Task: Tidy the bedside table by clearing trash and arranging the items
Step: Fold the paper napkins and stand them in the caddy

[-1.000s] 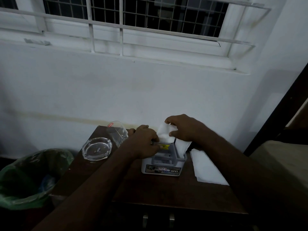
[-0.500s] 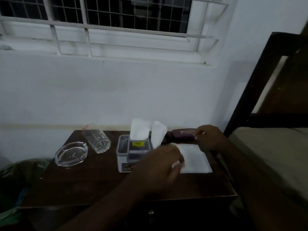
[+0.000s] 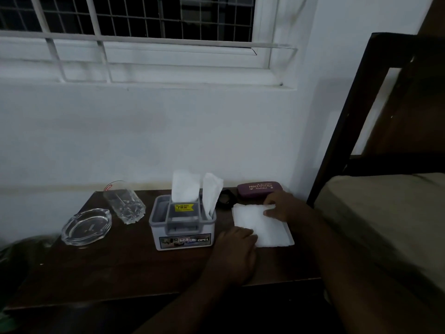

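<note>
While both your hands rest on the flat white tissues [image 3: 261, 225] at the right of the desk [image 3: 120, 266], you appear to be squaring that stack. Your left hand [image 3: 234, 247] presses its near-left corner, fingers flat, holding nothing; your right hand [image 3: 283, 206] pinches the far edge, grip narrow. Next, lift or fold them toward the one tissue box [image 3: 182, 224], where two tissues stand upright. Also counted: one ashtray [image 3: 86, 225], one glass [image 3: 124, 205], one spectacle case [image 3: 260, 188].
</note>
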### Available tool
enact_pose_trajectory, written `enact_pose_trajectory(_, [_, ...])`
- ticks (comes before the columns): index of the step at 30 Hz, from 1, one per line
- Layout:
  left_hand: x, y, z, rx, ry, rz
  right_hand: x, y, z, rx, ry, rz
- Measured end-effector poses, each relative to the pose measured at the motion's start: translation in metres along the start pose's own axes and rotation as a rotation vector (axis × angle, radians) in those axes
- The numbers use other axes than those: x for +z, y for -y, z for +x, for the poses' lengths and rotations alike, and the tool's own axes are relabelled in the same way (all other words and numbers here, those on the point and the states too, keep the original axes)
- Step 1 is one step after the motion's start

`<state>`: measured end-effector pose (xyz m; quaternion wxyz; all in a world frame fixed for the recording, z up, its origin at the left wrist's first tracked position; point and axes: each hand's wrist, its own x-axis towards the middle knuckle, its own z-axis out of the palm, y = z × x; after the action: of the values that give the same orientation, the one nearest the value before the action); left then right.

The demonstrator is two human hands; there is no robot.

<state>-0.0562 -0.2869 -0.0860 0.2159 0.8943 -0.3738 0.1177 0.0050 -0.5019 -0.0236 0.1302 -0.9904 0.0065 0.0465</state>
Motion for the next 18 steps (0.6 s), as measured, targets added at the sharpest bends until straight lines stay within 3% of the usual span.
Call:
enact_pose_trajectory(10, [0.0, -0.002, -0.002, 0.014, -0.03, 0.025, -0.008, 0.0, -0.009, -0.104, -0.003, 0.301])
enact_pose_trajectory(18, [-0.007, -0.009, -0.004, -0.015, -0.039, 0.098, -0.027, -0.007, -0.029, -0.169, 0.049, 0.36])
